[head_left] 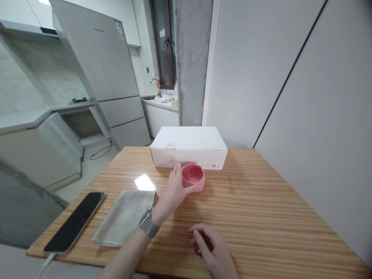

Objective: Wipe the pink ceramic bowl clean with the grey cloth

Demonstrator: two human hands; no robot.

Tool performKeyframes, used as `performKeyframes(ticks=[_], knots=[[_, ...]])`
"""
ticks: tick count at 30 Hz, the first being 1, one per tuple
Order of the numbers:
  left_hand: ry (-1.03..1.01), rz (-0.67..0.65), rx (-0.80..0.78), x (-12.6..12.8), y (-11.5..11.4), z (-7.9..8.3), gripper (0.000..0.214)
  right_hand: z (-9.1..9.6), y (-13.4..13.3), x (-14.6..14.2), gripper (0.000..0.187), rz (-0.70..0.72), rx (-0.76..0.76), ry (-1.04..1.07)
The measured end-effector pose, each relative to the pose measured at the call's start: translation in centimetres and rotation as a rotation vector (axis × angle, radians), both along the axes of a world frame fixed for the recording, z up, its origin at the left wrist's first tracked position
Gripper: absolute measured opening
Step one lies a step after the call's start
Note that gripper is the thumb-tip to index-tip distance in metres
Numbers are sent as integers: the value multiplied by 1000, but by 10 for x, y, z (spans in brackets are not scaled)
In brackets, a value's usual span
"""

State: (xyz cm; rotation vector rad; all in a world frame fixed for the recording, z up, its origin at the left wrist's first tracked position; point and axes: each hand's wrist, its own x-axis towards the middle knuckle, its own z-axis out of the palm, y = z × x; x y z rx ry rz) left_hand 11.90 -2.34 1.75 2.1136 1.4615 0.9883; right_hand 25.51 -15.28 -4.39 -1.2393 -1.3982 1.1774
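Observation:
A small pink bowl [193, 175] with a notched rim stands upright near the front of a white box. My left hand [176, 186] is closed around its left side, thumb along the near side and fingers behind the left rim. The inside of the bowl looks bare. My right hand [211, 248] hovers low over the near part of the wooden table [261, 201], loosely curled with the thumb close to the index finger. Nothing shows in it, though its other fingers are partly hidden.
The white box [188, 138] sits at the table's far edge. Left of my left forearm lies a folded grey cloth [126, 217], and farther left a phone [76, 223] with a white cable [46, 264]. A wall [305, 116] borders the right side; a fridge [101, 66] stands beyond.

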Motion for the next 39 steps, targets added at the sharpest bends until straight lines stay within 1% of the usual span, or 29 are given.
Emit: performKeyframes(ticks=[1,2,3,4,5,7,9,10,12,14,17,19,20,21,22,24,25,26,28,30,31,32,34,35,37,39], knots=[[113,55,40,-6,-8,0,70,-1,0,0,38,-11,-1,8],[242,114,75,-14,-18,0,60,-1,0,0,38,-27,-7,20],[372,171,89,-23,-30,1,44,-2,0,0,39,-40,-17,36],[490,213,70,-32,-43,2,33,-2,1,-1,40,-48,-32,55],[582,269,25,-41,-56,2,27,-3,1,-1,41,-54,-46,73],[724,353,-54,-58,-82,1,26,-3,2,-1,42,-75,-54,95],[834,418,-92,-72,-103,-5,27,-3,2,-1,42,-102,-37,87],[863,437,-97,-78,-111,-9,25,-2,3,-2,42,-112,-26,76],[863,427,-90,-87,-123,-19,23,-2,4,-2,43,-98,-27,66],[829,386,-61,-95,-130,-30,30,-3,6,-3,46,-107,-65,87],[782,361,-37,-103,-133,-41,48,-4,11,-6,50,-204,-134,160],[730,362,-86,-105,-131,-44,48,-3,14,-11,53,-262,-185,262],[693,363,-110,-104,-130,-44,44,-1,15,-13,55,-261,-229,353],[650,355,-112,-103,-129,-43,39,2,15,-16,59,-241,-290,472],[602,343,-77,-99,-128,-43,35,5,14,-18,63,-196,-366,609],[503,290,90,-87,-128,-43,32,12,12,-22,64,-41,-531,873],[457,251,199,-78,-130,-44,32,16,11,-23,61,48,-595,968],[422,202,299,-68,-132,-45,33,18,10,-24,56,121,-633,1021],[392,89,462,-45,-136,-49,36,20,9,-22,48,190,-645,1030],[393,2,611,-19,-141,-57,36,18,9,-18,47,154,-608,977],[378,3,679,-6,-143,-63,34,16,9,-15,46,116,-597,939],[354,31,725,6,-145,-70,32,13,9,-12,45,79,-595,898],[196,247,813,29,-149,-86,35,10,8,-6,42,21,-629,814],[149,295,823,37,-150,-93,36,8,8,-5,41,6,-658,781],[114,307,840,49,-152,-105,37,8,7,-3,38,-3,-708,748],[108,283,846,53,-153,-111,36,9,6,-2,34,-8,-683,711]])
